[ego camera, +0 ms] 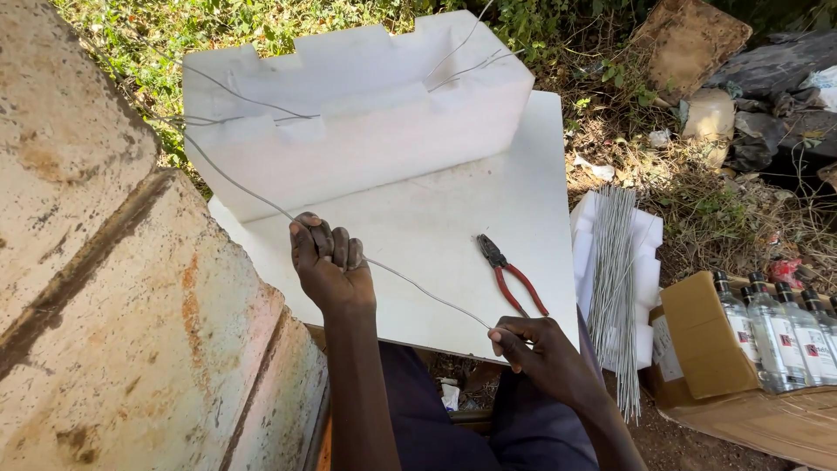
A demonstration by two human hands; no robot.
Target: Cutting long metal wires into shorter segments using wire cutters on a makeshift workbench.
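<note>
A long thin grey wire (418, 283) runs from the upper left down across a white foam board (453, 201). My left hand (330, 262) is closed around the wire near the board's left part. My right hand (540, 347) pinches the wire's near end at the board's front edge. The stretch of wire between both hands is taut and nearly straight. Red-handled pliers (513, 275) lie on the board just above my right hand, untouched. More wire loops over a moulded white foam block (349, 105) at the back of the board.
A bundle of straight cut wire pieces (613, 279) rests on white foam to the right. A cardboard box (715, 340) with several clear bottles (776, 336) sits at far right. A rough stone wall (113, 288) fills the left. Grass, rubble and litter lie behind.
</note>
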